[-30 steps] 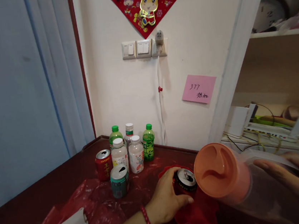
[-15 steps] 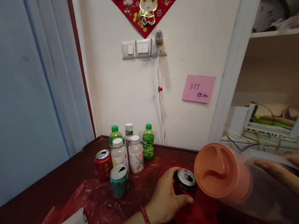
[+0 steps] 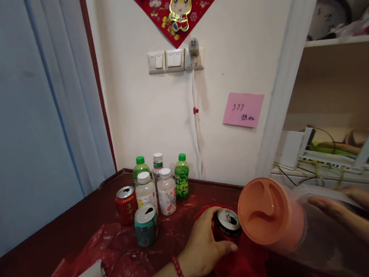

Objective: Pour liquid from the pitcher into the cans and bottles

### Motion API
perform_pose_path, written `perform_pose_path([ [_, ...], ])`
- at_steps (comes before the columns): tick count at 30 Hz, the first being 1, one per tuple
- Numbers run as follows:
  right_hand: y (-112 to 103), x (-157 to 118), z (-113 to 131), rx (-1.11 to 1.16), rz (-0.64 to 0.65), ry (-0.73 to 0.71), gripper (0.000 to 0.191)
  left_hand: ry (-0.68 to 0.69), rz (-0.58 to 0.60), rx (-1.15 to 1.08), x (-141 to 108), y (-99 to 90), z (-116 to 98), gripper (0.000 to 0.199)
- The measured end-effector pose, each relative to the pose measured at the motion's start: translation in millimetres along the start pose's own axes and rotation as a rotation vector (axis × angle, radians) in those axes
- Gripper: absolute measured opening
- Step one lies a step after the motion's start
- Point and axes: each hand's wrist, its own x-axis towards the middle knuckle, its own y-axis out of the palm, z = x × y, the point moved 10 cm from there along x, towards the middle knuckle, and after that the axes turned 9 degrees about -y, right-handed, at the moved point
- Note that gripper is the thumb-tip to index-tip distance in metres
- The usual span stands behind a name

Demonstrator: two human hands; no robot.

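My left hand (image 3: 205,247), with a red bead bracelet (image 3: 179,274) at the wrist, is wrapped round a dark red drink can (image 3: 227,225) with an opened silver top. The can stands upright over a red scalloped tray (image 3: 244,267). From the right, my right hand (image 3: 363,220) grips a translucent pitcher (image 3: 328,229) with an orange lid (image 3: 262,209). The pitcher is tilted left, its lid right beside the can's top. Whether liquid is flowing cannot be made out.
Left of my hand stand a teal can (image 3: 146,226), a red can (image 3: 127,207), two white-capped bottles (image 3: 167,196) and green-capped bottles (image 3: 183,178). A crumpled red plastic sheet (image 3: 114,257) covers part of the table. At right, a shelf holds a white router (image 3: 330,164).
The view has shifted very slightly. Both hands keep their hold, and the can and the tilted pitcher stay in almost the same place relative to each other.
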Motion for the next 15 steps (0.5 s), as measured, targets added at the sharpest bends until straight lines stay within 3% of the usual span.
perform_pose_path([
  [8,17,9,-32,-0.003,0.224,0.193,0.053,-0.020,0.011,0.004,0,-0.4,-6,0.070],
  [11,24,12,-29,0.016,0.264,0.125,0.057,-0.005,0.008,-0.007,0,-1.7,-6,0.072],
  [15,26,19,-12,0.043,0.190,-0.020,0.056,-0.001,0.031,-0.051,1,-0.5,-6,0.069],
])
